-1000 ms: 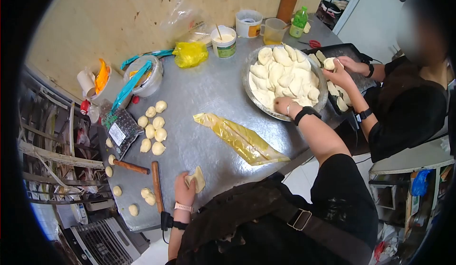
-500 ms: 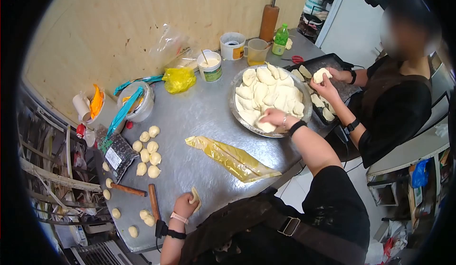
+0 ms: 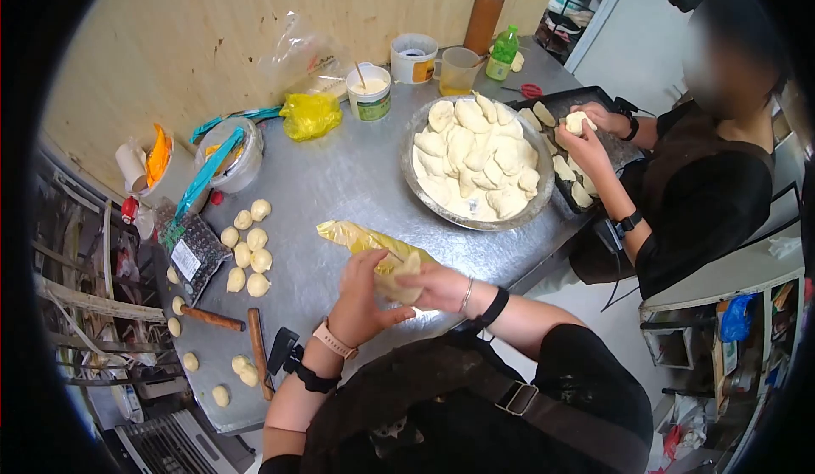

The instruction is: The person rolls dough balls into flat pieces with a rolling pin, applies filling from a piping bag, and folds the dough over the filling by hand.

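Note:
Both hands meet over the front part of the table, above a yellow plastic piping bag. A flattened piece of dough, blurred by motion, is between them. My right hand grips the dough from the right. My left hand curves round its left side, with the thumb below and the fingers above. Behind them stands a large metal bowl heaped with pale filled dough pieces. Several small dough balls lie to the left, near two wooden rolling pins.
On the right, a co-worker holds dough over a black tray of shaped pieces. Along the wall stand a white tub, a plastic jug, a green bottle and a yellow bag. A dark packet lies left.
My right hand has moved from the bowl leftward and down to the piping bag. My left hand has come up and right from beside the rolling pin, so both hands are together at the dough.

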`<move>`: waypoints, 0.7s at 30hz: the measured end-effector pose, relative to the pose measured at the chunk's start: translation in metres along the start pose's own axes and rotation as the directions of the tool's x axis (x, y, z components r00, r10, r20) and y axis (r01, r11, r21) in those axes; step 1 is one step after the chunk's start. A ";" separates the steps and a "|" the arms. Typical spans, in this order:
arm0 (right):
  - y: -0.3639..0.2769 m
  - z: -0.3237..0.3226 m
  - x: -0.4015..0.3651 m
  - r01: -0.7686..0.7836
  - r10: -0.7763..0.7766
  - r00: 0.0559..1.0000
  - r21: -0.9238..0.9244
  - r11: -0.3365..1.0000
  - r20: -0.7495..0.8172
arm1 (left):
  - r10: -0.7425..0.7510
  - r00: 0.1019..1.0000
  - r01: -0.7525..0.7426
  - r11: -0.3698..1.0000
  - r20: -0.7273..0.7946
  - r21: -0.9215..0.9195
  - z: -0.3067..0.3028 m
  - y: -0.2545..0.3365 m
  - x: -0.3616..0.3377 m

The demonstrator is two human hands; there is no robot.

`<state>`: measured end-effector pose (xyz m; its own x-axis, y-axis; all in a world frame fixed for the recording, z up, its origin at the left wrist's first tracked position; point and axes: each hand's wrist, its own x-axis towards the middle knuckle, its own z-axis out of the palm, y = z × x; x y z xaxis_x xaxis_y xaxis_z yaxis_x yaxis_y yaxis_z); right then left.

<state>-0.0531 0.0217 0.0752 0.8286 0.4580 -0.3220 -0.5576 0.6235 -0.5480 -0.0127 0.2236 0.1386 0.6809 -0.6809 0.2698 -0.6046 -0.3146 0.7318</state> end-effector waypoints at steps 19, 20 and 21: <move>-0.147 -0.143 0.048 -0.687 -0.075 0.692 -0.687 0.237 -0.718 | -0.661 0.750 0.651 0.729 0.030 -0.210 0.013 -0.065 -0.137; -0.150 -0.151 0.049 -0.665 -0.021 0.669 -0.611 0.429 -0.743 | -0.664 0.747 0.651 0.721 0.031 -0.238 0.014 -0.068 -0.141; -0.159 -0.158 0.055 -0.630 -0.010 0.690 -0.608 0.482 -0.723 | -0.669 0.743 0.652 0.710 0.033 -0.266 0.015 -0.073 -0.147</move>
<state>0.0891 -0.1525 0.0227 0.6139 -0.1486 -0.7753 -0.7608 -0.3735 -0.5308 -0.0747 0.3366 0.0369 0.8963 -0.3174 -0.3098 0.1243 -0.4908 0.8623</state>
